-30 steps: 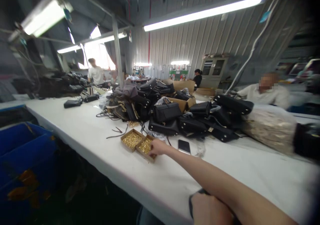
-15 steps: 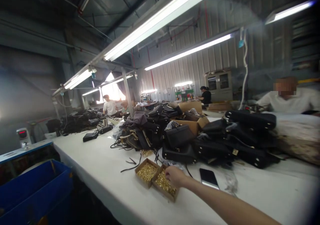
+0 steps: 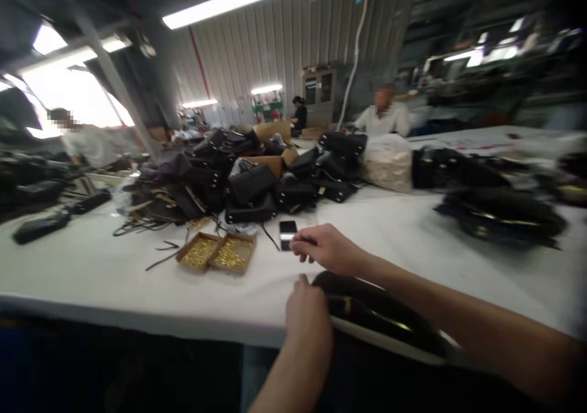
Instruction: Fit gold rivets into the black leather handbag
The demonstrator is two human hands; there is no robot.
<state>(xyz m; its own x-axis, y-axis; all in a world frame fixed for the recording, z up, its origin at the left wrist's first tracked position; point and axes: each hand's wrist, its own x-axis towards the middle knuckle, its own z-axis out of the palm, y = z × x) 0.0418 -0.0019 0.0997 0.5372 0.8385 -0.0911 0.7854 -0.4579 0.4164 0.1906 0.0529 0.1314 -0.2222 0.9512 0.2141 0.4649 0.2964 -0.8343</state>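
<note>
At the near table edge lies a black bag (image 3: 353, 288) with a gold-coloured zip or trim along its opening. My left hand (image 3: 310, 315) is closed around the bag's left end, its fingertips partly hidden. Just above it, my right hand (image 3: 324, 248) has its fingers curled together beside a phone (image 3: 287, 235) lying on the table. Whatever is in those fingers is too small to make out. Further left, two small cardboard boxes, a left one (image 3: 198, 251) and a right one (image 3: 233, 254), hold many small gold-coloured metal pieces.
A large heap of black bags (image 3: 251, 185) spreads across the white table (image 3: 151, 293). More dark bags (image 3: 504, 214) lie at the right. Black straps (image 3: 161, 260) are left of the boxes. One person in white (image 3: 387, 119) sits across the table; others are further back.
My right hand has left the right box of gold pieces and come back over the bag. The view has swung right, and my left hand and the bag now show.
</note>
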